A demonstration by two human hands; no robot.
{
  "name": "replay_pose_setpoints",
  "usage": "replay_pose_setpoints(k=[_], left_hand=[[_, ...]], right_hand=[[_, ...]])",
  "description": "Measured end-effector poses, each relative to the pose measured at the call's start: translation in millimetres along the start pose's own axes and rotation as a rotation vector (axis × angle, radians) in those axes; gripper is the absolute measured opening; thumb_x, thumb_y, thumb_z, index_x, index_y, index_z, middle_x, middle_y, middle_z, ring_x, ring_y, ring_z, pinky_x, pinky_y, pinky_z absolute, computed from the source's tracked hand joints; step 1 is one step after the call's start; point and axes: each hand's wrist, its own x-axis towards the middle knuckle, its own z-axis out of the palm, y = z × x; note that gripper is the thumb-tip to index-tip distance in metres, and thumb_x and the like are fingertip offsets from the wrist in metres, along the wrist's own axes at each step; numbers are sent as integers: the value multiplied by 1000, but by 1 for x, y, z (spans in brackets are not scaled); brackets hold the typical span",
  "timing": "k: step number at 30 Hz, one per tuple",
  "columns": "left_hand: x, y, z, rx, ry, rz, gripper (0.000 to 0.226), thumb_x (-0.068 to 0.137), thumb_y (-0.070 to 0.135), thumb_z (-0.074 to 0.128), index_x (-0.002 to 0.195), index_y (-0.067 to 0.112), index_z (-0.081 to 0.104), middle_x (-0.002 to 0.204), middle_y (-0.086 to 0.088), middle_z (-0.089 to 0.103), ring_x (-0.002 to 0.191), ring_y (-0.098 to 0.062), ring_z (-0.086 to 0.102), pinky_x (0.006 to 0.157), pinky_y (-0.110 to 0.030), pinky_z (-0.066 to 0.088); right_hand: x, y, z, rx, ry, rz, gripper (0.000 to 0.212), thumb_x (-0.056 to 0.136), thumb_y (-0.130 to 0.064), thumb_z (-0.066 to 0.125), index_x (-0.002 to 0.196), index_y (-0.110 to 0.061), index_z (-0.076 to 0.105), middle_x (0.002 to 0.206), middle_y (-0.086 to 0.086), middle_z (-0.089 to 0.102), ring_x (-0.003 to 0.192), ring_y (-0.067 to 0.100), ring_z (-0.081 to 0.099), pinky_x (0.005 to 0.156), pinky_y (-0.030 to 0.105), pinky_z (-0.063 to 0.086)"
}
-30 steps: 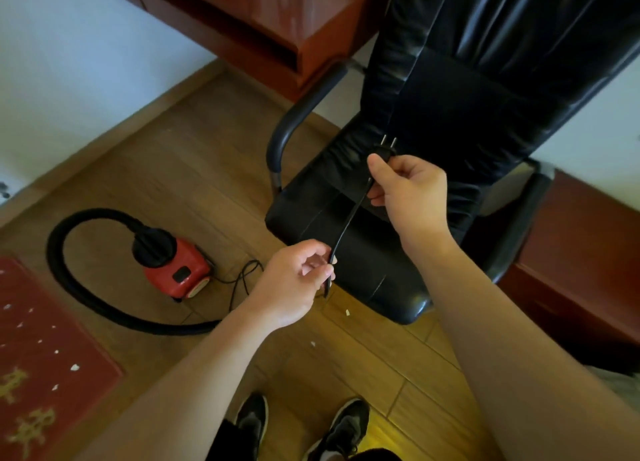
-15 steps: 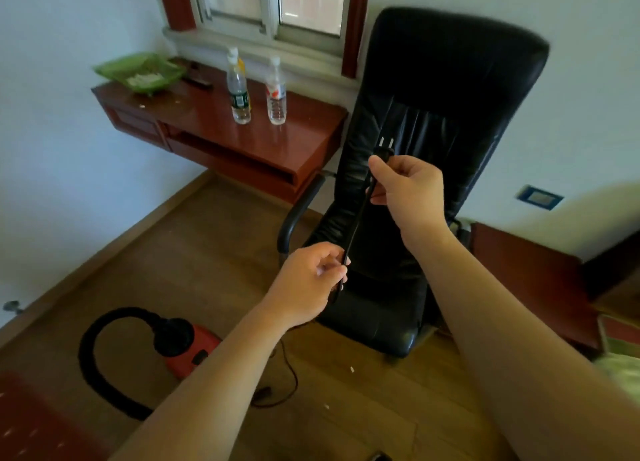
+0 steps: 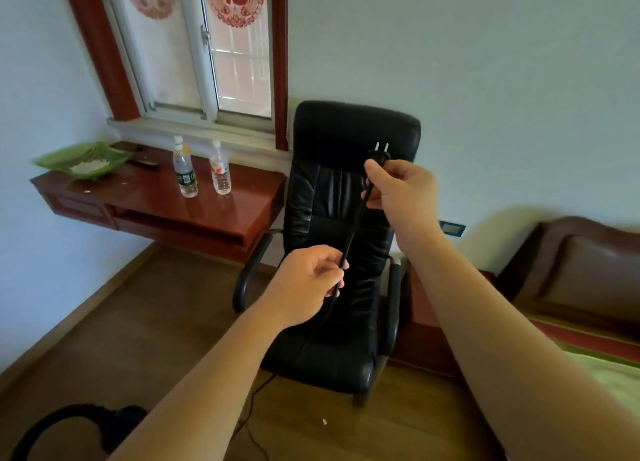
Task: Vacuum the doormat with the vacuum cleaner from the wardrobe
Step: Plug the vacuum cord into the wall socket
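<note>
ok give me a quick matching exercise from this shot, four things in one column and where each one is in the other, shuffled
Things:
1. plug
2. cord
3. green tray
4. wall plate

Places:
a. far left end of the desk
b. pinched in the left hand
c. on the wall, right of the black chair
d. held in the right hand, prongs up

Pairs: 1-d, 2-b, 3-a, 4-c
</note>
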Motion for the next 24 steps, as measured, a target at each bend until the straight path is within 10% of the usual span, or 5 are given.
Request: replay_pose_setpoints(k=[17, 24], left_hand=[[89, 114, 232, 74, -177, 83, 21, 99, 7, 56, 94, 22, 69, 80, -5, 72, 79, -29, 71, 81, -52, 60], [119, 140, 297, 74, -232, 95, 20, 98, 5, 58, 94, 21, 70, 78, -5, 73, 73, -19, 71, 81, -45, 61]], right_hand=[[58, 17, -272, 109, 158, 42, 12, 92, -23, 70, 86, -12, 71, 69, -2, 65, 60, 15, 67, 78, 48, 61], [77, 24, -342, 128, 212, 32, 15, 94, -19, 67, 81, -12, 67, 74, 2, 61, 56, 13, 64, 64, 28, 58]])
